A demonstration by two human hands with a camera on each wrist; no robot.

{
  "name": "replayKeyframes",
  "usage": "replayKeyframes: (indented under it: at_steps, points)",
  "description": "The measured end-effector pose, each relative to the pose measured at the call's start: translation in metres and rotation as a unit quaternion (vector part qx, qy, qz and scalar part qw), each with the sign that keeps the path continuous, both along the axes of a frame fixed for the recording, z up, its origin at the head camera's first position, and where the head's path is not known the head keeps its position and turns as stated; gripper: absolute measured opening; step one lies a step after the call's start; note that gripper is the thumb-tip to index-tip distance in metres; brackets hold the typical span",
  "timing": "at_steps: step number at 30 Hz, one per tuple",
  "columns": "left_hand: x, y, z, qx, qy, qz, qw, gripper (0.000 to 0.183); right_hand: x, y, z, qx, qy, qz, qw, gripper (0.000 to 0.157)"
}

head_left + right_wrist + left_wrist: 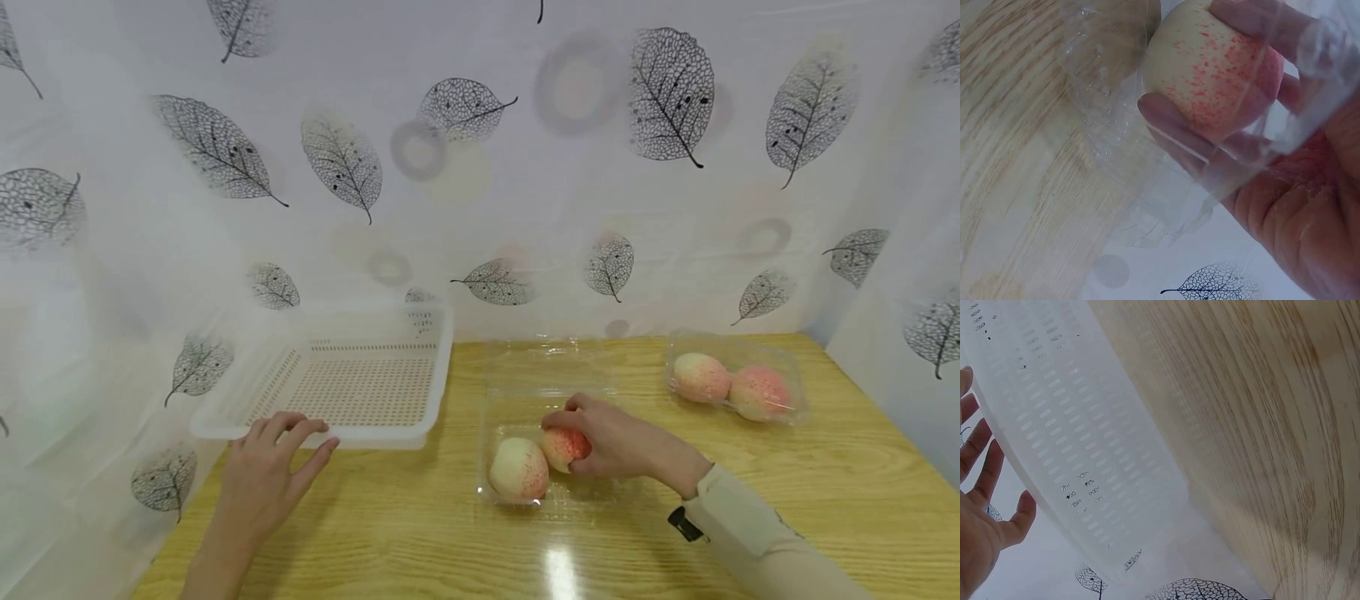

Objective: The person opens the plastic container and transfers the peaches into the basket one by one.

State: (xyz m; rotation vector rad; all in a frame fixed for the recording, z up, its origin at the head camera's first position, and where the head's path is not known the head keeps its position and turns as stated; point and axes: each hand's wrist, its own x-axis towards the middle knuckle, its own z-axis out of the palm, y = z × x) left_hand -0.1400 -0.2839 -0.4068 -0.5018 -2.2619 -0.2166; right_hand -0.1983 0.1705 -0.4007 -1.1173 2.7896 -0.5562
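My right hand [611,437] grips a red-speckled peach [564,448] between thumb and fingers, inside an open clear plastic clamshell box [592,496]. The right wrist view shows the same peach [1210,75] behind the box's clear wall. A second, paler peach [519,470] sits in the left half of that box. Over at the left, my left hand [270,467] is at the near rim of a white perforated plastic basket [427,375], its fingers spread and loosely bent. In the left wrist view, its fingertips [1025,503] lie along the basket's edge; firm contact is hard to tell.
Another clear plastic box [795,375] with two peaches [759,393] stands at the back right of the wooden table [420,533]. A leaf-patterned white sheet [480,192] hangs behind the table and along both sides.
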Motion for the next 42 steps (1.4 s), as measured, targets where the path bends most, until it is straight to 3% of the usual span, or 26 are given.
replayKeyframes:
  at_steps: [15,36,38,42]
  points:
    - [-0.002,-0.001,0.000,-0.001,0.004,0.001,1.0000,0.065,-0.002,-0.002,0.005,0.013,0.004,0.008,1.000,0.056]
    - [0.002,0.001,0.000,0.007,-0.008,0.007,0.9999,0.068,-0.005,-0.004,0.020,-0.008,0.017,0.013,1.000,0.056]
    - [0.002,0.001,0.001,0.008,-0.010,0.007,0.9999,0.063,-0.006,-0.005,0.021,-0.010,0.017,0.013,1.000,0.056]
    - [0.002,0.000,0.000,0.012,-0.023,0.009,0.9996,0.036,-0.007,-0.006,0.026,-0.007,0.016,0.012,1.000,0.058]
